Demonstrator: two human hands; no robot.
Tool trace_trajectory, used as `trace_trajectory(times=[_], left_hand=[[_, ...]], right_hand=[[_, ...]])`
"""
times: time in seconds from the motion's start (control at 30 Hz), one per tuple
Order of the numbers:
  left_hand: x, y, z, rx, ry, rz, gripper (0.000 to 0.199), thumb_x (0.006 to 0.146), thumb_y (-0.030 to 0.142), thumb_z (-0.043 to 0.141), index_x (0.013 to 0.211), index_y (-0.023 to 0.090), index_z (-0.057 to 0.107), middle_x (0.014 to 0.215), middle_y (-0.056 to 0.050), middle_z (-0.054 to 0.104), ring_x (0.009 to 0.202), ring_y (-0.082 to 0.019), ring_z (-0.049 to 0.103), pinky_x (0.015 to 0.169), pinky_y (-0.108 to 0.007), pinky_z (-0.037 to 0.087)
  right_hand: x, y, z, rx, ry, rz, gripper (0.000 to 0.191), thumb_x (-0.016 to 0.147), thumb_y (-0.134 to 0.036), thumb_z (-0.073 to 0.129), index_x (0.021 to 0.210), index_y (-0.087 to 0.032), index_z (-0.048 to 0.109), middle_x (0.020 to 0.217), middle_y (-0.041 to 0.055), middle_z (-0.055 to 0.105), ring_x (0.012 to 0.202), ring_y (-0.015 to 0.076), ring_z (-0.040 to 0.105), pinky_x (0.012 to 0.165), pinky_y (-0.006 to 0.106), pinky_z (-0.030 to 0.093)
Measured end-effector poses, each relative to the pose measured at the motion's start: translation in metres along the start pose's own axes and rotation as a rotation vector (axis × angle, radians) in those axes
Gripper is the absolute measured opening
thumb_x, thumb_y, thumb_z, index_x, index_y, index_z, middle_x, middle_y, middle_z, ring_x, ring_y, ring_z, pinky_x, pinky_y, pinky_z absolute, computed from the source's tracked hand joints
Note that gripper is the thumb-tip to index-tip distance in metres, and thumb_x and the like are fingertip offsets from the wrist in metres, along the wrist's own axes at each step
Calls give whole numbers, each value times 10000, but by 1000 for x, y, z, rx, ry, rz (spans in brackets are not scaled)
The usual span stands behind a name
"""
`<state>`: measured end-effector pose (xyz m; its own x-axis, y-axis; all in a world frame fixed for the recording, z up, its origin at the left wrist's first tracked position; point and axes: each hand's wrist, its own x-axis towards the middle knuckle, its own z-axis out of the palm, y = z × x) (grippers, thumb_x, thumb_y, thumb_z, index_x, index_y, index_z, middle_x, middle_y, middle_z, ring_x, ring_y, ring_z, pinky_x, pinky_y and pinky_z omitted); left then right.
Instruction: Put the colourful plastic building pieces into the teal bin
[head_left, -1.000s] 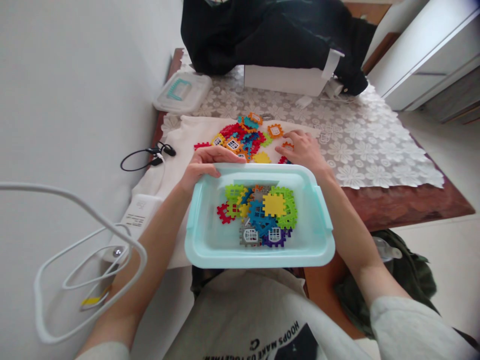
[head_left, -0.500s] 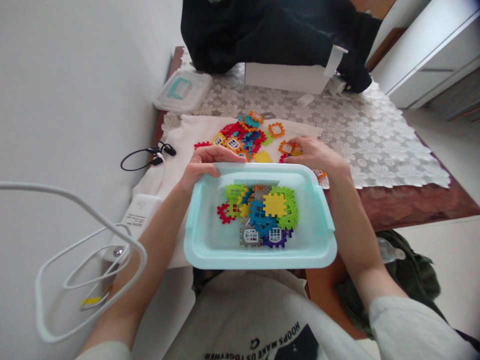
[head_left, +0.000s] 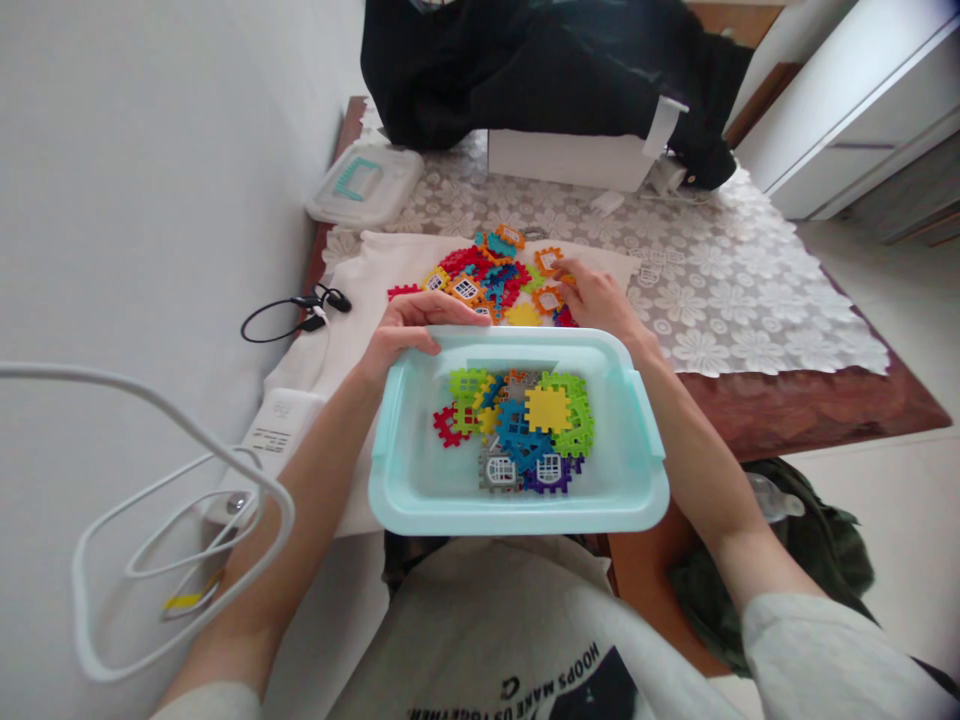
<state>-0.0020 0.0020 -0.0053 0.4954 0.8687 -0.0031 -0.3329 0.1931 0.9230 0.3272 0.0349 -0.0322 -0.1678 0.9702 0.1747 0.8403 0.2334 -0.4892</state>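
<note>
Against a plain wall [head_left: 150,180] stands a dark wooden table [head_left: 817,405] spread with lace [head_left: 720,290], and at its near side, just before the person's shirt [head_left: 487,620], is a tub [head_left: 397,512]. Its long axis runs left to right across the person's front, its open top facing up. The left hand [head_left: 391,338] grips the tub's far left corner, thumb over the rim. The right hand [head_left: 600,297] reaches beyond the tub's far right, fingers bent beside an orange piece [head_left: 548,299]; whether it grips anything, I cannot tell. The tub is pale turquoise with rounded corners, holding notched plastic pieces in green, red, blue, grey and purple, a yellow piece [head_left: 547,409] on top. Past its far rim lies a colourful heap [head_left: 480,272] on a cream cloth [head_left: 358,285]; farther off, left of the tub, sits a clear lid [head_left: 386,190].
</note>
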Motion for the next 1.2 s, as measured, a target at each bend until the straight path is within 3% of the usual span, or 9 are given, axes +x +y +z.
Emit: trace_trajectory(times=[0.13, 0.27, 0.43, 0.6, 0.8, 0.9, 1.0, 1.13, 1.2], left_hand=[[0, -2, -2, -33, 6, -13, 339, 578, 202, 881, 915, 182, 844, 1063, -125, 891, 1031, -374, 853, 859, -394, 684], [0, -3, -1, -50, -13, 3, 320, 588, 183, 852, 908, 170, 843, 1072, -127, 891, 974, -344, 860, 815, -356, 685], [0, -4, -2, -46, -28, 39, 318, 586, 148, 810, 899, 156, 865, 1048, -128, 891, 941, -313, 863, 795, -315, 680], [0, -2, 0, -11, -35, 50, 333, 596, 155, 781, 912, 171, 886, 1047, -116, 892, 969, -320, 864, 823, -337, 693], [0, 2, 5, 31, -44, 62, 344, 627, 198, 791, 952, 165, 901, 1090, -127, 890, 964, -308, 857, 842, -342, 688], [0, 2, 5, 20, -48, 46, 347, 632, 219, 836, 965, 142, 892, 1090, -149, 887, 1026, -353, 854, 860, -373, 691], [0, 1, 3, 10, -33, 48, 347, 630, 221, 857, 965, 135, 885, 1091, -161, 885, 1069, -379, 850, 889, -390, 691], [0, 0, 0, 23, -39, 47, 341, 634, 216, 840, 965, 152, 887, 1092, -146, 888, 990, -350, 856, 843, -375, 685], [0, 0, -1, 22, -37, 45, 346, 626, 214, 833, 959, 137, 889, 1095, -156, 886, 927, -323, 854, 793, -343, 670]], right_hand=[[1, 3, 2, 109, 98, 19, 509, 1060, -287, 530, 1559, -250, 626, 1523, 114, 760, 1405, 344, 710, 1278, 547, 523], [7, 4, 4, 429, 254, -18, 439, 994, -474, 754, 1378, -274, 682, 1301, 104, 821, 1239, 330, 762, 1167, 548, 596], [-2, -17, -9, 1071, -44, -169, 418, 810, -556, 958, 1066, -304, 743, 1097, 30, 795, 1114, 281, 801, 1060, 500, 658], [-24, -37, -22, 1305, -245, -200, 470, 745, -566, 1011, 1036, -297, 757, 905, 13, 765, 1097, 319, 810, 1043, 532, 669], [-18, -31, -16, 1147, -346, -275, 530, 865, -741, 873, 1104, -273, 804, 1167, 83, 819, 1202, 298, 790, 1066, 446, 650], [-6, -20, -11, 934, -127, -219, 577, 1030, -812, 611, 1178, -292, 811, 1261, 93, 814, 1227, 287, 777, 1136, 486, 619], [-1, -4, -5, 465, 3, -124, 596, 1056, -748, 616, 1422, -299, 757, 1486, 127, 749, 1442, 344, 674, 1299, 581, 492], [-3, 12, 2, -73, -289, -25, 834, 949, -559, 843, 1695, -314, 563, 1831, 148, 448, 1713, 456, 378, 1400, 650, 338], [-3, 12, 4, -158, -369, -51, 791, 971, -477, 824, 1697, -301, 564, 1831, 148, 449, 1694, 449, 410, 1377, 619, 393]])
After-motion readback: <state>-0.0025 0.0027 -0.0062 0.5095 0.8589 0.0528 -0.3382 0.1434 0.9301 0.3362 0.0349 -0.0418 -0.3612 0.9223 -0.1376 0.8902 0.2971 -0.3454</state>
